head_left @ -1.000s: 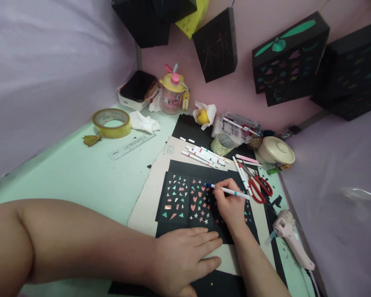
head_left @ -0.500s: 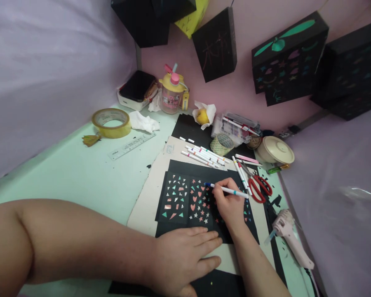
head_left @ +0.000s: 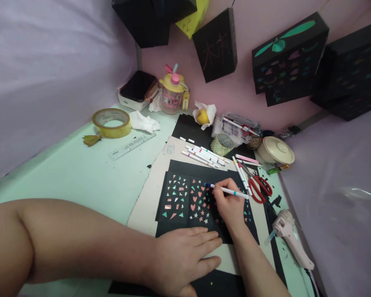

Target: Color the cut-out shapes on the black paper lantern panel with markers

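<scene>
My right hand (head_left: 230,202) grips a white marker pen (head_left: 233,192) with a blue tip and a teal band. The tip touches or hovers just over the black card (head_left: 188,222), near the small stars; I cannot tell which. Rows of triangles, rectangles, hearts and stars in pink, white and green cover the card. Part of it is hidden under my right hand. Spread flat, my left hand (head_left: 185,258) rests across the card's lower edge and the pale board (head_left: 142,210) beneath.
Several white markers (head_left: 204,156) lie above the card. On the right are red-handled scissors (head_left: 259,187), a pink glue gun (head_left: 292,239) and a lidded bowl (head_left: 275,149). A tape roll (head_left: 111,123) and a clear ruler (head_left: 132,146) sit left. Black boxes (head_left: 290,60) hang overhead.
</scene>
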Motion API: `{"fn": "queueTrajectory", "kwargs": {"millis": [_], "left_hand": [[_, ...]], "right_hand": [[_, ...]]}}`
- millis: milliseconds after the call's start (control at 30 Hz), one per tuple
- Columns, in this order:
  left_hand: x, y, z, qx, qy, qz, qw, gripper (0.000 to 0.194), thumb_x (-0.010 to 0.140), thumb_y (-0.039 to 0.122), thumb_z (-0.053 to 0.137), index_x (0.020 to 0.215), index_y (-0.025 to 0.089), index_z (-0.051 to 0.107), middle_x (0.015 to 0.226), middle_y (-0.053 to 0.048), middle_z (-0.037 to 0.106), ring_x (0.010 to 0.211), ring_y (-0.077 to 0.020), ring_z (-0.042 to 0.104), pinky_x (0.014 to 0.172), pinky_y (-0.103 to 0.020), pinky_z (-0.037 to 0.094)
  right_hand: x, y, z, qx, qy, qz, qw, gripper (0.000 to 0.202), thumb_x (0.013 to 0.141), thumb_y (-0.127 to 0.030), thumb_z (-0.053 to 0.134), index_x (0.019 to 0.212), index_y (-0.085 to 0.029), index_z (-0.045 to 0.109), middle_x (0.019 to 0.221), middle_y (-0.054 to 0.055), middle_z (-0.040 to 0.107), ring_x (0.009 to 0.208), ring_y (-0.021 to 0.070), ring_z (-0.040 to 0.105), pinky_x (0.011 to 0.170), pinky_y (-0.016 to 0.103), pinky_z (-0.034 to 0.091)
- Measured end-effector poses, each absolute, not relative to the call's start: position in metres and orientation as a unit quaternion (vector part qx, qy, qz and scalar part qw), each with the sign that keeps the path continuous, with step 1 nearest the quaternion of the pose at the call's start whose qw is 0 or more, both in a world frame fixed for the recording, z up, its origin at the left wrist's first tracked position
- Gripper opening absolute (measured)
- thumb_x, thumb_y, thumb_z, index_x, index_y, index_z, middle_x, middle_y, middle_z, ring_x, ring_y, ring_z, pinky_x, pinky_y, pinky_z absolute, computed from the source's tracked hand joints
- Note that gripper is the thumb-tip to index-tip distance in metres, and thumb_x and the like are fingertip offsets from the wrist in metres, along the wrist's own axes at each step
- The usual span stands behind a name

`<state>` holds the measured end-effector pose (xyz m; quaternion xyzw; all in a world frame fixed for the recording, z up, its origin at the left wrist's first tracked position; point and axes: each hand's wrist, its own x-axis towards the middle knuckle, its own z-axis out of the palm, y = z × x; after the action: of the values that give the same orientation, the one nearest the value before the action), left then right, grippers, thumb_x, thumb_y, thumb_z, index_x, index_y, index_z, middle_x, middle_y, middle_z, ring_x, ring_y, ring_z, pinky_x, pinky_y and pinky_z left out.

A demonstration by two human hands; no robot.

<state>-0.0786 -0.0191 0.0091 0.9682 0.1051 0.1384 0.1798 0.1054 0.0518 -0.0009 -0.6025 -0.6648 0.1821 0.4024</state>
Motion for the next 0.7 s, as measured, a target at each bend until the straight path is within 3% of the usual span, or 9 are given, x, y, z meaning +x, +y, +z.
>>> {"fn": "queueTrajectory", "kwargs": {"millis": [700], "left_hand": [[-0.077, -0.0217, 0.0018, 0.968, 0.108, 0.141, 0.176, 0.069, 0.086, 0.054, 0.051, 0.137, 0.008, 0.039, 0.148, -0.019, 0.03, 0.136, -0.0298, 0.029, 0.113, -0.04, 0.021]], "right_hand": [[0.106, 0.0521, -0.0021, -0.601, -0.664, 0.184, 0.405, 0.016, 0.083, -0.026, 0.054, 0.068, -0.021, 0.051, 0.059, -0.003, 0.053, 0.054, 0.0123, 0.05, 0.056, 0.025, 0.04]]}}
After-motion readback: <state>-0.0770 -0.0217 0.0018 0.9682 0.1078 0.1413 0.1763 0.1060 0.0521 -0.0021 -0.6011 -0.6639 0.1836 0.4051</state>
